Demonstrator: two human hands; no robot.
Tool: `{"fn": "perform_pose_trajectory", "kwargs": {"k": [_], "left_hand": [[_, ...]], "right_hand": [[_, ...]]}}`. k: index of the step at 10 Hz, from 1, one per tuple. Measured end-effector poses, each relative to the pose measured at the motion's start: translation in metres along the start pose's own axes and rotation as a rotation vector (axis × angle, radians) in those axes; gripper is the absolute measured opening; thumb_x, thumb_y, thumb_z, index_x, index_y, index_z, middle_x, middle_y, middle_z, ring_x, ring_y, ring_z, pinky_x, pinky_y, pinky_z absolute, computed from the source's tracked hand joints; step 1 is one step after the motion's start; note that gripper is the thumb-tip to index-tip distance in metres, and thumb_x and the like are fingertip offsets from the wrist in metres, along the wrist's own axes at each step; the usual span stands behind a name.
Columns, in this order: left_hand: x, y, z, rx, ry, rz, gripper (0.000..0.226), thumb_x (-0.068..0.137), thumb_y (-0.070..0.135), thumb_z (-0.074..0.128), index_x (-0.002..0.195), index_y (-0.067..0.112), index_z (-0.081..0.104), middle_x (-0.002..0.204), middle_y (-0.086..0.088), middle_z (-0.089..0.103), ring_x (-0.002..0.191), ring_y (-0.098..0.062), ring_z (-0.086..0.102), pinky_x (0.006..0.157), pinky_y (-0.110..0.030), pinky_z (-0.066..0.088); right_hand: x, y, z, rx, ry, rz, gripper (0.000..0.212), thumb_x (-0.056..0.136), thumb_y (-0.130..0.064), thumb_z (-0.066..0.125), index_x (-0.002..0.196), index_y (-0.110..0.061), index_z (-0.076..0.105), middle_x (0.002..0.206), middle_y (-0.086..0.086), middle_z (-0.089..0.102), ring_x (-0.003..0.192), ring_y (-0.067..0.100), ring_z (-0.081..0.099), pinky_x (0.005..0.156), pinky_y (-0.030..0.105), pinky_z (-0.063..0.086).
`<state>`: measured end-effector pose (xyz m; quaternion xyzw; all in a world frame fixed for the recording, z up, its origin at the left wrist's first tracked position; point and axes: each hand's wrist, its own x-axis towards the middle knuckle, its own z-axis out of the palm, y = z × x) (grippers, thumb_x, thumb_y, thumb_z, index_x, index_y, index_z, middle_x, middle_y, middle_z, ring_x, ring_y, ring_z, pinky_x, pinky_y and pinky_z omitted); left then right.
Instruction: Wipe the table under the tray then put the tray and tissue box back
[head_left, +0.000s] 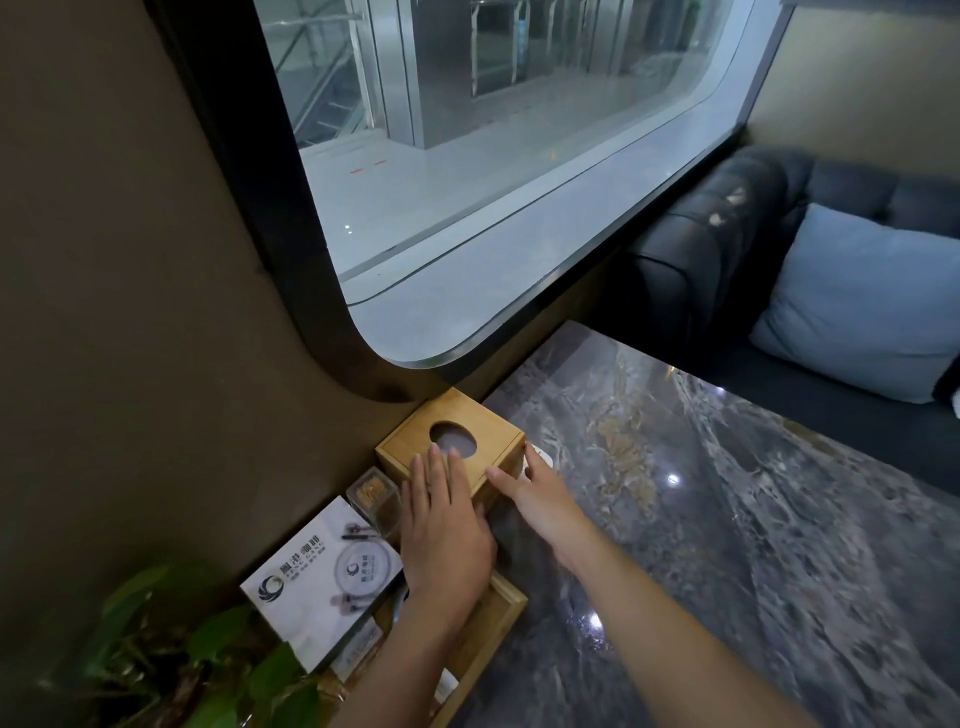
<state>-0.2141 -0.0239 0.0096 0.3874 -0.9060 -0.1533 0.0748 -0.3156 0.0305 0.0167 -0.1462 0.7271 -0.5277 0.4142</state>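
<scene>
A wooden tissue box (488, 434) with a round hole in its lid stands against the wall at the table's far left corner. My left hand (444, 535) lies flat on its near top edge, fingers spread. My right hand (537, 496) presses against the box's right side, thumb up by a small white object behind it. A wooden tray (491, 629) lies along the wall nearer to me, partly hidden under my left forearm. The grey marble table (727, 545) spreads out to the right.
In the tray stand a clear toothpick holder (374, 496) and a white printed card (322, 577). A leafy plant (171, 654) fills the near left corner. A dark sofa (727, 234) with a blue cushion (857, 301) sits beyond the table, under a large window (519, 156).
</scene>
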Motion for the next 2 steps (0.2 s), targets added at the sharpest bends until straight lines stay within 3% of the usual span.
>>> {"fn": "perform_pose_trajectory", "kwargs": {"k": [2], "left_hand": [[0.004,0.007,-0.02,0.036,-0.069,0.02,0.063,0.093,0.043,0.035,0.146,0.016,0.015,0.159,-0.008,0.011,0.147,-0.025,0.002,0.119,-0.043,0.003]], "right_hand": [[-0.015,-0.011,-0.027,-0.394,0.176,-0.104,0.075,0.082,-0.048,0.057,0.142,-0.019,0.023,0.151,0.005,0.031,0.135,0.025,0.033,0.111,0.043,0.031]]}}
